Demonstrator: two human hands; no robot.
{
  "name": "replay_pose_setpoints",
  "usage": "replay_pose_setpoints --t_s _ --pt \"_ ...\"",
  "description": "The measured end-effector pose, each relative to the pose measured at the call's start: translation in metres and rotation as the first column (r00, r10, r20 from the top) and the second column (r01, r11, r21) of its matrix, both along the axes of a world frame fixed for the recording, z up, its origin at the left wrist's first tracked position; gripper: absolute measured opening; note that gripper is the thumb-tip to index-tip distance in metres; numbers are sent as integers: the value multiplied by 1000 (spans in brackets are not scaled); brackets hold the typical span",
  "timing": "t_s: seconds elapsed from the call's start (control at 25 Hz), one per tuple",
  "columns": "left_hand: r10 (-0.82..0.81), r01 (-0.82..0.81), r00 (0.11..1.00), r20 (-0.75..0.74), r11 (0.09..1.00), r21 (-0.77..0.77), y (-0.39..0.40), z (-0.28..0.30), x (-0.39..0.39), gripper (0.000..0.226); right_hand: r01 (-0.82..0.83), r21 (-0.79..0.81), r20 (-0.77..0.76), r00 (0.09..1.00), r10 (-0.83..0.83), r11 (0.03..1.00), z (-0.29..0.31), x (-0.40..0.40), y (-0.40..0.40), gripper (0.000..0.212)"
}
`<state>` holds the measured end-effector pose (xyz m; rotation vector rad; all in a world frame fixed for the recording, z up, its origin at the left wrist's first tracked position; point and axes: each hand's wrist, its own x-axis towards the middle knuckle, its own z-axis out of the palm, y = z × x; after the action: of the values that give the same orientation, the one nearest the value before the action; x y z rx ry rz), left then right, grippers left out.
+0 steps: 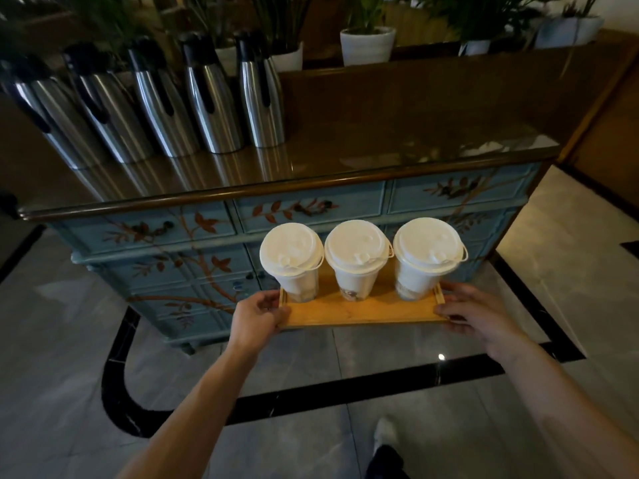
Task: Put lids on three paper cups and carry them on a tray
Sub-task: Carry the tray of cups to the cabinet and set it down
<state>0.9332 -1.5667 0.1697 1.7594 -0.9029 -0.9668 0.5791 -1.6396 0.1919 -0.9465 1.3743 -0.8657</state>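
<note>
The wooden tray (363,311) is held in the air over the floor, near a blue painted cabinet (214,236). The left hand (256,318) grips its left end, fingers curled round the edge; the right hand (475,314) grips the right end likewise. Three lidded paper cups (356,257) stand upright in a row along the tray's far side, between the hands.

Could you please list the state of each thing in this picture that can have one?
left cup: upright on the tray, lid on
middle cup: upright on the tray, lid on
right cup: upright on the tray, lid on
tray: held level in the air, off the cabinet
left hand: grips the tray's left end
right hand: grips the tray's right end
five steel flasks: upright on the cabinet top, stoppers on
cabinet drawers: shut
</note>
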Motion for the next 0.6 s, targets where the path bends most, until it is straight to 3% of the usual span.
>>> replay_pose_setpoints --t_s 0.6 --pt "80 -77 996 49 995 -63 -190 46 -39 27 -89 -116 42 995 95 989 50 -37 -220 37"
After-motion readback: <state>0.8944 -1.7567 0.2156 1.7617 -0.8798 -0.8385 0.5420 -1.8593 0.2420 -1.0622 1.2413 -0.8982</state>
